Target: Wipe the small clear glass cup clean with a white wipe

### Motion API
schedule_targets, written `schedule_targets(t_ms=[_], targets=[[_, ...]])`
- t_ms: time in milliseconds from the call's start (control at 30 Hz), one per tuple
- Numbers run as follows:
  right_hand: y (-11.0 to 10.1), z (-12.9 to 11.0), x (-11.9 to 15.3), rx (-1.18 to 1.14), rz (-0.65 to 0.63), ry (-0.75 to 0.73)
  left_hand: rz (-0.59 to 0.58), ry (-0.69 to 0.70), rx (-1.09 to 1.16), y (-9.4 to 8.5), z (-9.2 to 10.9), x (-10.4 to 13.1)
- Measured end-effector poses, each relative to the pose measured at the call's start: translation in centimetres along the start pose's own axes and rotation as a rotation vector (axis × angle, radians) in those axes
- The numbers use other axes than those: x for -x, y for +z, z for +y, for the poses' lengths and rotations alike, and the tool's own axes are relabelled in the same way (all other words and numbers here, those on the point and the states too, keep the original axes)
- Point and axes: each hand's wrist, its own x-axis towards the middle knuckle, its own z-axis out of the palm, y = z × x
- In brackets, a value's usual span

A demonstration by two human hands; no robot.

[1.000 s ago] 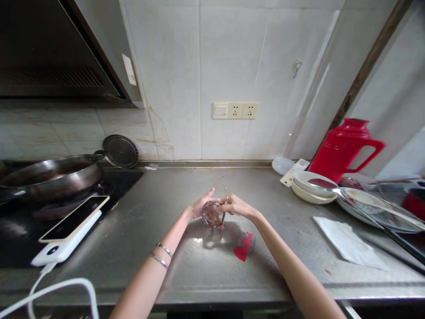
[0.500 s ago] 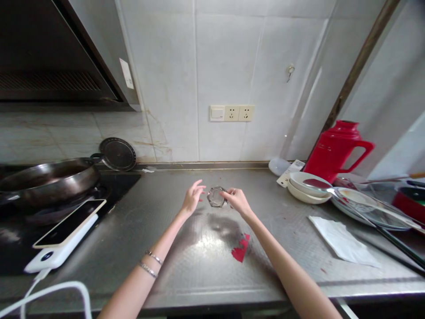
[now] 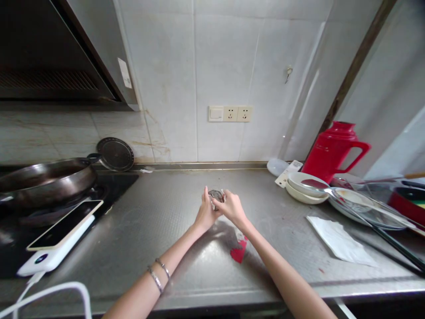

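Past the red scrap (image 3: 237,254) toward the front edge of the worktop (image 3: 159,208), the left hand (image 3: 206,214), apart a moment earlier, had rejoined the right hand (image 3: 233,207), both clasped on the small glass vessel (image 3: 217,194) short of the back edge, its hold apparently steadier.

Kitchen, metal counter (image 3: 159,212), pan (image 3: 49,179) on black hob (image 3: 122,188), range hood (image 3: 49,57), stacked bowls (image 3: 305,195), red thermos flask (image 3: 332,153)
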Motion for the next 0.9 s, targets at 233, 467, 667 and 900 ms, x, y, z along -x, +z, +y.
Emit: schedule_targets(t_ms=[233, 467, 667, 900], targets=[[-0.7, 0.2, -0.3, -0.176, -0.126, 0.061, 0.062, -0.038, 0.001, -1.0, -0.3, -0.3], [-1.1, 3.6, -2.8, -0.656, -0.144, 0.239, 0.009, -0.009, 0.088, -3.2, -0.6, -0.3], [-0.4, 4.2, -3.4, -0.702, -0.038, 0.110, -0.048, 0.018, 0.217, -4.0, -0.1, -0.2], [-0.5, 1.9, -1.8, -0.598, 0.073, -0.111, -0.097, 0.035, 0.238, -3.9, 0.4, 0.3]])
